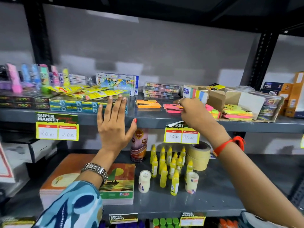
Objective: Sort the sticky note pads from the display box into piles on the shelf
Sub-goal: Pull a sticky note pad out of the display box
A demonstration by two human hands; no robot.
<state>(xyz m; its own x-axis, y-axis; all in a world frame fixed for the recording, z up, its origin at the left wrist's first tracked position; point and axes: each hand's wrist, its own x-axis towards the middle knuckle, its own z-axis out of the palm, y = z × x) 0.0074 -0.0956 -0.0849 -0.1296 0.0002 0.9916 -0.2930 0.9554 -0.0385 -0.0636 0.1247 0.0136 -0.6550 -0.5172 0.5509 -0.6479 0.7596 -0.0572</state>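
two hands: both raised at the grey metal shelf [153, 116], person facing it
left hand [113, 122]: fully open, fingers spread, palm toward the shelf edge, holding nothing; fingertips over the yellow packets [92, 92] and teal boxes [72, 106]; metal watch [96, 171] on the wrist, blue patterned sleeve [72, 206]
right hand [192, 111]: fingers pinched closed on a multicolour sticky note pad [196, 92] with a doms label, held tilted just above the shelf; red thread band [228, 144] on the wrist
orange pile [148, 103]: sticky note pads lying flat on the shelf, between the two hands
pink pile [172, 108]: pink pads flat on the shelf, just left of the right hand, partly hidden by it
display box [236, 102]: open cardboard, right of the right hand, flaps up; neon yellow-green and pink pads [236, 112] stacked inside
more pads [214, 111]: pink, green, yellow stack beside the box's left wall, whether inside or outside cannot tell
price tags: yellow supermarket tag [56, 127] left reads 20 rs, tag [181, 134] under the right hand reads 50 rs and 25 rs
lower shelf: yellow glue bottles [166, 165], masking tape rolls [198, 156], notebooks [115, 183]
focus: picture slightly motion-blurred, small labels unreadable
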